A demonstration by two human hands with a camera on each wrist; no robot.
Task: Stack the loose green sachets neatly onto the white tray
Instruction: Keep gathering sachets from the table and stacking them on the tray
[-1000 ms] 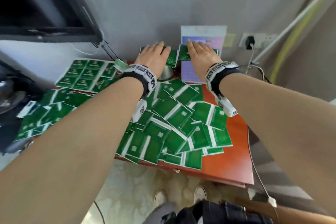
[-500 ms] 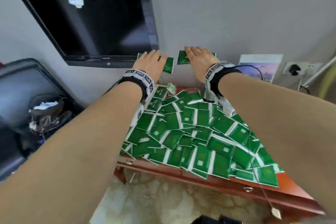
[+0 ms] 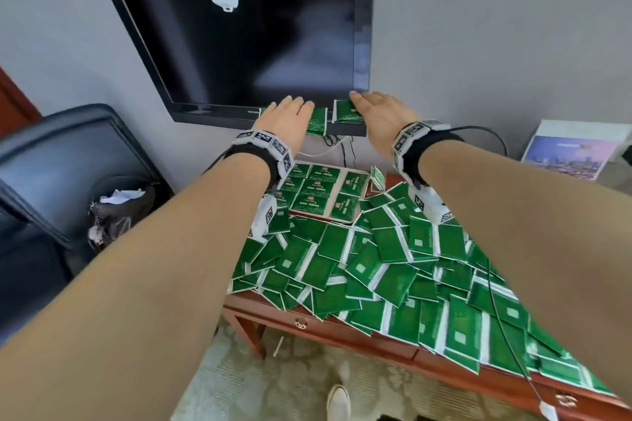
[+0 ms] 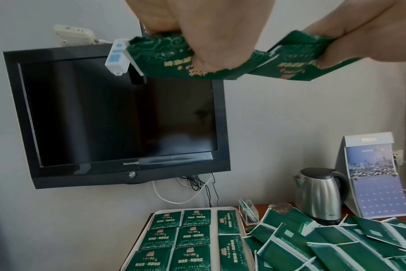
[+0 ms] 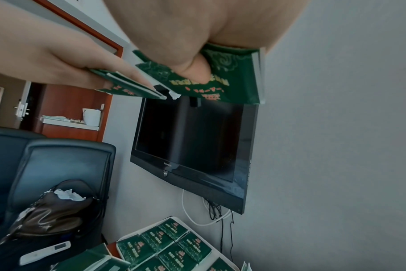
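I hold both hands up side by side in front of the TV, above the far left end of the table. My left hand (image 3: 290, 114) pinches a small stack of green sachets (image 3: 316, 122) with its thumb (image 4: 203, 56) underneath. In my right hand (image 3: 374, 111) is a second stack (image 3: 345, 112), thumb (image 5: 192, 70) pressed on its printed face. Below them the white tray (image 3: 366, 196) holds neat rows of sachets. Several loose sachets (image 3: 393, 267) lie in a heap over the red-brown table (image 3: 342, 326).
A black wall TV (image 3: 256, 27) hangs just behind my hands. A steel kettle (image 4: 320, 194), a clear card holder (image 4: 248, 213) and a desk calendar (image 3: 574, 155) stand at the table's back right. A black chair (image 3: 51, 164) with a bag (image 3: 116, 212) is to the left.
Both hands, each still holding its sachets, moved left from over the calendar end to above the tray. The head view swung left and up with them.
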